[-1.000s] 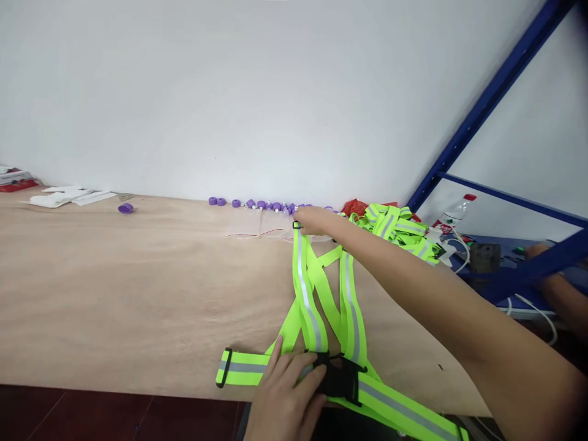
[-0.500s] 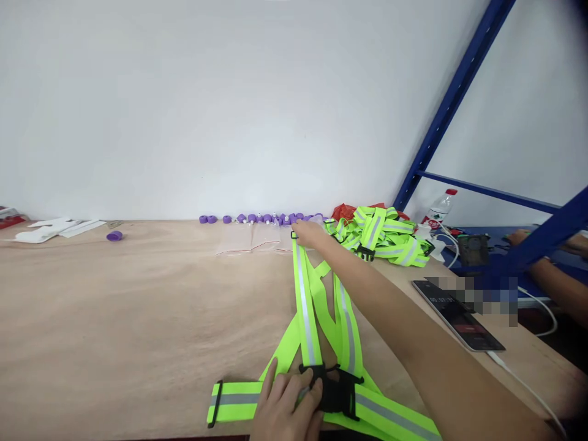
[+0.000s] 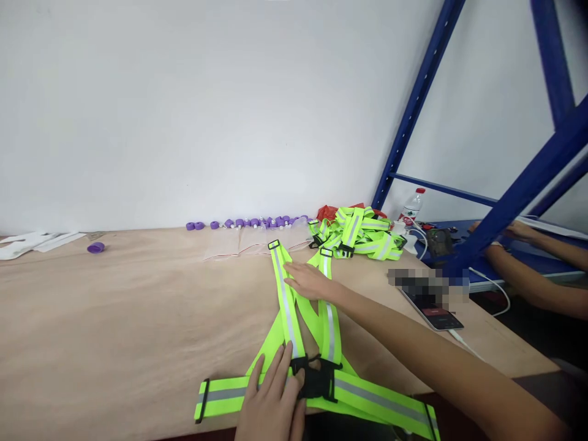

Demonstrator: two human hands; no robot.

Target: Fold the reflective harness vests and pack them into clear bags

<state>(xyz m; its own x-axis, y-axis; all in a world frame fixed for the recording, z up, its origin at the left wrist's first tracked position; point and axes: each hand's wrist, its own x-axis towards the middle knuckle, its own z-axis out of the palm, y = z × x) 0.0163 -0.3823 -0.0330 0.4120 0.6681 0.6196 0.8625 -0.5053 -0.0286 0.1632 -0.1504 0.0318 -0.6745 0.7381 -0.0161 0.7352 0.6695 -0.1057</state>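
While flat, clr bags (image 3: 250, 241) nr harness (image 3: 316, 381)

A fluorescent yellow-green strap harness (image 3: 291, 324) is lying spread on the tabletop (image 3: 138, 331), grey reflective stripes running along its bands, two straps reaching away from a black buckle (image 3: 316, 381), the waistband (image 3: 379, 398) spreading sideways, its right end extending past the near edge

The head view looks forward and down across the wooden surface (image 3: 138, 318) toward a white wall (image 3: 184, 110), left hand (image 3: 272, 401) close below.
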